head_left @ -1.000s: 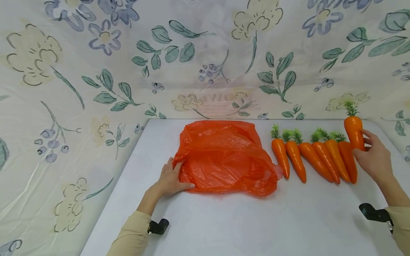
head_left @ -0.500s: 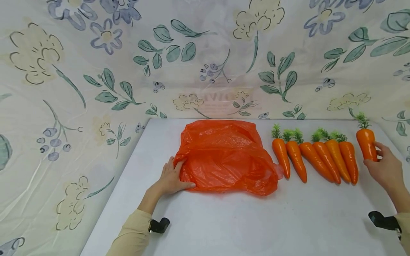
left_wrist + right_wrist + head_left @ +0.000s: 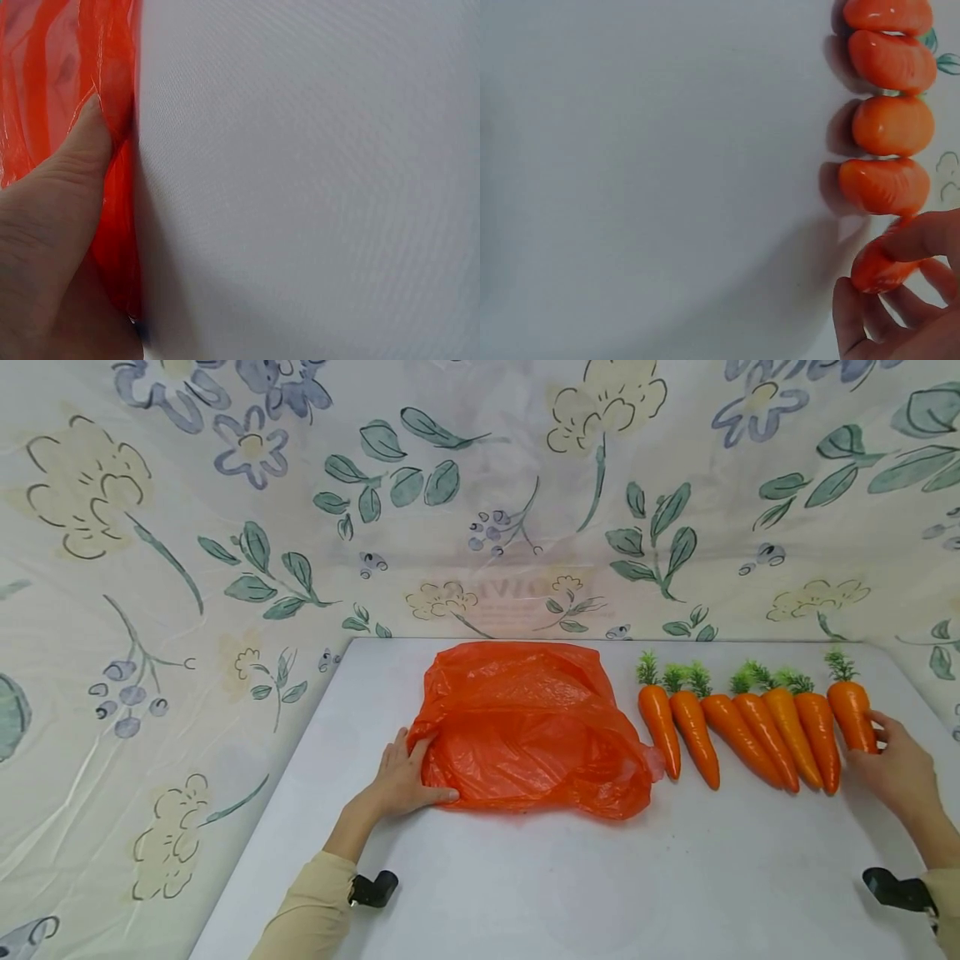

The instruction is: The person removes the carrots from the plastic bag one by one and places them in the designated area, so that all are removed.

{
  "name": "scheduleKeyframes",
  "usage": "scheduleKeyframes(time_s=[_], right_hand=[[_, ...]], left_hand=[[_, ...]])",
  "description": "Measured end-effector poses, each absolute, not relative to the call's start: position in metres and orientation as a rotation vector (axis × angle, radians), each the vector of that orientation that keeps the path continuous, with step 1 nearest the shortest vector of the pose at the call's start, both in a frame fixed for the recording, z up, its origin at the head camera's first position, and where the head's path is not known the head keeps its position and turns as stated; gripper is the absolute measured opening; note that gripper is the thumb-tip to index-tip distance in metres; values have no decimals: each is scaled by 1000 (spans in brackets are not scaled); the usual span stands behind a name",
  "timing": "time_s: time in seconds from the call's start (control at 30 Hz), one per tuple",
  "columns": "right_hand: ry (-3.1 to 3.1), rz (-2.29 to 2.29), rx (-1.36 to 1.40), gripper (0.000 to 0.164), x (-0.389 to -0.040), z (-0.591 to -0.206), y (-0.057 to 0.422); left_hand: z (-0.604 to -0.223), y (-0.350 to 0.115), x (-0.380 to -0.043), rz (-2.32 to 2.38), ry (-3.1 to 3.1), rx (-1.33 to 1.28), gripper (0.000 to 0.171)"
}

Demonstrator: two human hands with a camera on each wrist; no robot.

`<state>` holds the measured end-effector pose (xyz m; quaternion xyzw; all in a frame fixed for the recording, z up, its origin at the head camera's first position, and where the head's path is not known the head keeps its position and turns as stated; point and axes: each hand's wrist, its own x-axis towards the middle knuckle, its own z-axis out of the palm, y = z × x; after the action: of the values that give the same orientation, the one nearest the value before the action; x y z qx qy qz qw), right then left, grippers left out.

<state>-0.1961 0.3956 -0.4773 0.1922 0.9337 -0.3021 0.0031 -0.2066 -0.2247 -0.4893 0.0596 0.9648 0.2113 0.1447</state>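
Note:
On the right of the head view, my right hand (image 3: 902, 774) holds an orange carrot (image 3: 851, 710) with a green leafy top, fingers and thumb round its lower part. The right wrist view shows that carrot (image 3: 881, 268) between thumb and fingers, its tip partly hidden by the hand. Left of it lie several more carrots (image 3: 783, 739) side by side, tops pointing away. My left hand (image 3: 401, 781) rests at the left edge of a red plastic bag (image 3: 525, 735), fingers spread and thumb extended. In the left wrist view, the thumb (image 3: 82, 142) lies against the thin plastic.
A white tabletop (image 3: 562, 885) carries everything. Behind it hangs a flower-patterned sheet (image 3: 487, 460), which also runs along the left side. The bag's knotted-looking right end (image 3: 652, 762) comes close to the leftmost carrot (image 3: 658, 731).
My right hand has carried the carrot rightward past the row, then lowered it and brought it back slightly left, beside the rightmost carrot. The left hand and bag stay put.

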Motion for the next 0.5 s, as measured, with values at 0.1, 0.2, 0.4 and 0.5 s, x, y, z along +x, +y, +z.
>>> scheduleKeyframes(time_s=[0.1,0.2,0.4,0.5], right_hand=[[2918,-919,563,69,-196,-481,397],[2910,-907,541,69,-196,-484,399],[2877,-919,561,70,-195,-486,396],[2868,-912,570,70,-195,-485,394]], left_hand=[[-489,-224,-206,609,2783,168,105],[-488,-224,-205,611,2784,167,105],[-488,-224,-205,608,2784,166,105],[-488,-224,-206,605,2785,169,105]])
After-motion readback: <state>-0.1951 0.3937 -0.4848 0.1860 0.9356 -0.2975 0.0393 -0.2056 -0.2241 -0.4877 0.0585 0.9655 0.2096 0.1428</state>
